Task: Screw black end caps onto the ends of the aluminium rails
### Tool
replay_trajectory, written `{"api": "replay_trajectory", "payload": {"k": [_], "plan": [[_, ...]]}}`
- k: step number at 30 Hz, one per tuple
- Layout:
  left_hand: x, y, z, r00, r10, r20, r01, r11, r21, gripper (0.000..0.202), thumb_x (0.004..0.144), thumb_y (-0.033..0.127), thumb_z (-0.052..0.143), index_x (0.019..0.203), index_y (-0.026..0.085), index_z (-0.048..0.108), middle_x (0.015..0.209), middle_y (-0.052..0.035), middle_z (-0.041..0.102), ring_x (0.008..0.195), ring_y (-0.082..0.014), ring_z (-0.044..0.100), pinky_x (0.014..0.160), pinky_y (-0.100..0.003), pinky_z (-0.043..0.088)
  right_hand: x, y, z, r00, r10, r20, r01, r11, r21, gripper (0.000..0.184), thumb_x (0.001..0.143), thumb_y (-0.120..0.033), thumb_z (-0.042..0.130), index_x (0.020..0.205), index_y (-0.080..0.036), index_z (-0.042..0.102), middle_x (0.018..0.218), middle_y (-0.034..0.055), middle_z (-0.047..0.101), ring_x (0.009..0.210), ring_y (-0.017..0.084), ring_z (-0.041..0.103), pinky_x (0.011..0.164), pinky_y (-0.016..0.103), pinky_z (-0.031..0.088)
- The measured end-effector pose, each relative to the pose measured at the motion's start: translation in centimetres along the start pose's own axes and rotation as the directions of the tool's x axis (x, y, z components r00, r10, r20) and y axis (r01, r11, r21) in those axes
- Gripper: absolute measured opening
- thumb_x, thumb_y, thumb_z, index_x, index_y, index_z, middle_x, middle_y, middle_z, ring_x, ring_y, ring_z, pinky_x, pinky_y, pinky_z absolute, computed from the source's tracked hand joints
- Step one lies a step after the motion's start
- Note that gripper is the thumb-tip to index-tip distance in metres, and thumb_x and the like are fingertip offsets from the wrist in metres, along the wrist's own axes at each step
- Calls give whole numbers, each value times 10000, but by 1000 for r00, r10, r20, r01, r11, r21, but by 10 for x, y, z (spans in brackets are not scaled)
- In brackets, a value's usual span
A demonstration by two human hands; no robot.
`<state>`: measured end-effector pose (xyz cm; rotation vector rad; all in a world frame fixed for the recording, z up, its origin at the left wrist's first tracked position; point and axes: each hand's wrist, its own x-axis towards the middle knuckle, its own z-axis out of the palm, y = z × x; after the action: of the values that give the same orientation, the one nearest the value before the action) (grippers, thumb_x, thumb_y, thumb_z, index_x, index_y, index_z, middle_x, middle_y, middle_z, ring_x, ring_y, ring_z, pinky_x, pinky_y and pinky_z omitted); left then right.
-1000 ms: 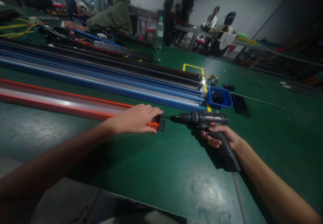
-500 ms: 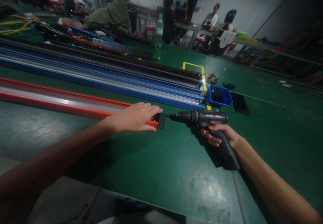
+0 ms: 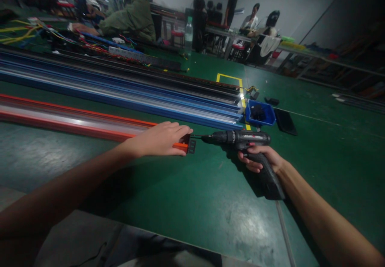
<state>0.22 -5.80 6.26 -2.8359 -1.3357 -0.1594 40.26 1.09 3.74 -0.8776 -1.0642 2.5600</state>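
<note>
My left hand [image 3: 161, 139] grips the right end of a long red-orange metal profile [image 3: 75, 120], fingers over the top and thumb along the near side. A small black end cap [image 3: 192, 145] with slots sits at that end, partly covered by my fingers. In my right hand [image 3: 263, 157] is a black cordless drill [image 3: 249, 138], its handle wrapped by my fingers and its body level. The drill's thin bit points left, its tip at the end cap; whether it sits in a screw is too small to tell.
Blue profiles [image 3: 120, 98] lie behind the red one, with wiring [image 3: 90, 42] further back. Right of them stand a blue bin [image 3: 266, 116] of black parts and a dark flat object [image 3: 285, 121]. A bottle [image 3: 188, 36] stands near a co-worker's green sleeve [image 3: 132, 18]. Others are in the background.
Both hands, the drill and the profile hold nearly the same positions. The whole view has shifted very slightly.
</note>
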Motion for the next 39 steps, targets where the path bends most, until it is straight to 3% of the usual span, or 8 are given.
{"api": "replay_trajectory", "payload": {"k": [30, 36, 39], "plan": [[0, 0, 0, 1000, 3, 5, -3, 1000, 1, 703, 921, 593, 644, 1430, 135, 484, 1333, -132, 650, 1140, -280, 639, 972, -390, 461, -1, 2, -5, 1000, 6, 12, -6, 1000, 30, 241, 877, -263, 715, 931, -30, 742, 721, 42, 661, 407, 37, 503, 461, 187, 530], [0, 0, 1, 1000, 4, -1, -4, 1000, 9, 689, 922, 592, 642, 1416, 135, 492, 1323, -131, 655, 1147, -286, 637, 981, -388, 458, -1, 2, -1, 1000, -20, 12, 19, 1000, 18, 235, 887, -246, 695, 958, -28, 747, 737, 50, 680, 415, 39, 511, 461, 187, 522], [0, -1, 3, 1000, 3, -9, -3, 1000, 7, 696, 916, 595, 649, 1420, 142, 490, 1318, -132, 661, 1143, -286, 644, 976, -388, 463, -1, 2, 2, 999, -35, 17, 35, 999, 0, 268, 883, -259, 695, 1005, -26, 745, 816, 96, 729, 441, 47, 537, 471, 189, 522]]}}
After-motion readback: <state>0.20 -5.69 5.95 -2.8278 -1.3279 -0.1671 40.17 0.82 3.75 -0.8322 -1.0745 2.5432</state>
